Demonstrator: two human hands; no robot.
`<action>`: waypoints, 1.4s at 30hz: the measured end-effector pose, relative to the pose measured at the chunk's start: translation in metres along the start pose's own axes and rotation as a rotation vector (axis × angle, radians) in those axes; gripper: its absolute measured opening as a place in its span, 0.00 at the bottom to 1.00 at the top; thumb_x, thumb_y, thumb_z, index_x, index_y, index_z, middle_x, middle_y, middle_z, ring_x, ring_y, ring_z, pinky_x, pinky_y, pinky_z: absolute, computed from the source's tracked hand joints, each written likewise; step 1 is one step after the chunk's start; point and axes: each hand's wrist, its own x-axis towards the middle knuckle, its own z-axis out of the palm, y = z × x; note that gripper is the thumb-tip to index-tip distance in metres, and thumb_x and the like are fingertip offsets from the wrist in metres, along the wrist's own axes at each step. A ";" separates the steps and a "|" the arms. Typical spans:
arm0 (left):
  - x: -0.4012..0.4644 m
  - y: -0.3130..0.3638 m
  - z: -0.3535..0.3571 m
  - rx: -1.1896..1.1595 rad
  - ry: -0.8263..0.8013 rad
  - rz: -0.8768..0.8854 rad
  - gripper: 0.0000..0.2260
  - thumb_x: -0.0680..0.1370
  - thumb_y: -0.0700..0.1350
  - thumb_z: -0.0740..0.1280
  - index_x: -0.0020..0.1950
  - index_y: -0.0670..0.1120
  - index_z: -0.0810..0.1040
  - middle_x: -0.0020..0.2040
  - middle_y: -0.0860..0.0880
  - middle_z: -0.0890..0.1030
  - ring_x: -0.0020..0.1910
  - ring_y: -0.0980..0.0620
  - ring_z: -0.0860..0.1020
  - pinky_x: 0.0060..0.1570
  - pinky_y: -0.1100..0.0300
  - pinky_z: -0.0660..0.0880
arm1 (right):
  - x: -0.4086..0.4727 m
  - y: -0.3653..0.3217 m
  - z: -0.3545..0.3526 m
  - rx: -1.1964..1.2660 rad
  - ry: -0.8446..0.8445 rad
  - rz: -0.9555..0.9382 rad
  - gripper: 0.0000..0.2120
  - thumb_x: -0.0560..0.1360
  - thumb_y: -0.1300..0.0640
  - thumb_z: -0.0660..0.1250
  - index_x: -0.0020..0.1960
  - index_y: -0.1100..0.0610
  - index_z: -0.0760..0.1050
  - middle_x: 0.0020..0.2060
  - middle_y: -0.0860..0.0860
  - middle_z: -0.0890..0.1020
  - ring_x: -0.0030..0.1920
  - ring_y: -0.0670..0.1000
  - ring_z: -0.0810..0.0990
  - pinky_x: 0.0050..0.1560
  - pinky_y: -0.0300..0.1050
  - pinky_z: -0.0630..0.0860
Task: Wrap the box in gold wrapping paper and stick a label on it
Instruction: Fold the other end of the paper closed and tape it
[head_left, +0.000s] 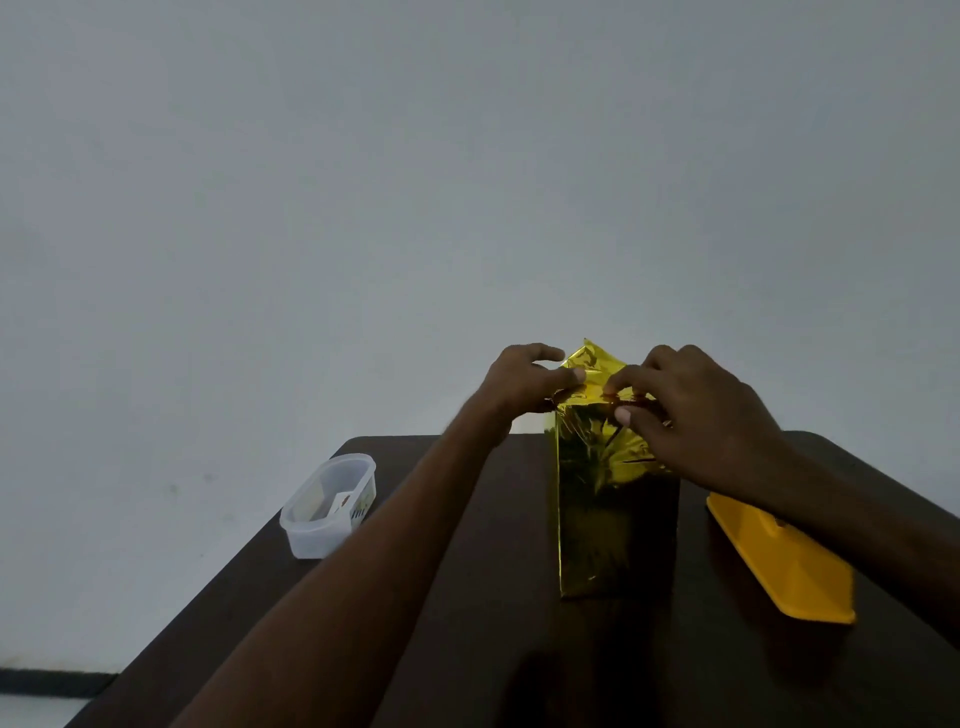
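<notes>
A: The gold-wrapped box (615, 519) stands upright at mid-tabletop (467, 597). The left hand (524, 384) pinches the gold wrapping paper (597, 364) at its top; the right hand (696, 415) pinches the fold beside it.

B: Risks?

A: The foil may tear or spring open if the pinch slips, and the tall box could tip. A clear plastic container (328, 506) sits far left and a yellow lid (779, 561) just right, neither obstructing.
</notes>
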 end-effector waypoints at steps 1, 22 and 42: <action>-0.001 0.000 -0.001 0.003 0.009 0.016 0.19 0.73 0.46 0.75 0.61 0.43 0.79 0.48 0.40 0.84 0.42 0.48 0.84 0.42 0.57 0.81 | -0.001 -0.001 0.002 0.010 -0.001 0.003 0.12 0.76 0.45 0.65 0.58 0.45 0.77 0.48 0.46 0.76 0.51 0.48 0.71 0.43 0.47 0.74; -0.023 0.028 -0.016 0.439 0.216 0.338 0.11 0.76 0.41 0.67 0.57 0.50 0.81 0.44 0.51 0.84 0.40 0.51 0.83 0.46 0.54 0.81 | -0.003 -0.018 0.024 -0.229 0.074 0.173 0.36 0.66 0.30 0.55 0.60 0.56 0.72 0.55 0.55 0.80 0.55 0.58 0.74 0.52 0.53 0.72; -0.027 0.068 -0.013 0.597 0.045 0.634 0.04 0.70 0.45 0.77 0.43 0.48 0.86 0.37 0.54 0.84 0.37 0.62 0.79 0.38 0.68 0.71 | 0.007 0.038 0.012 0.942 -0.316 0.095 0.17 0.66 0.58 0.64 0.55 0.56 0.78 0.39 0.54 0.79 0.42 0.50 0.79 0.44 0.44 0.78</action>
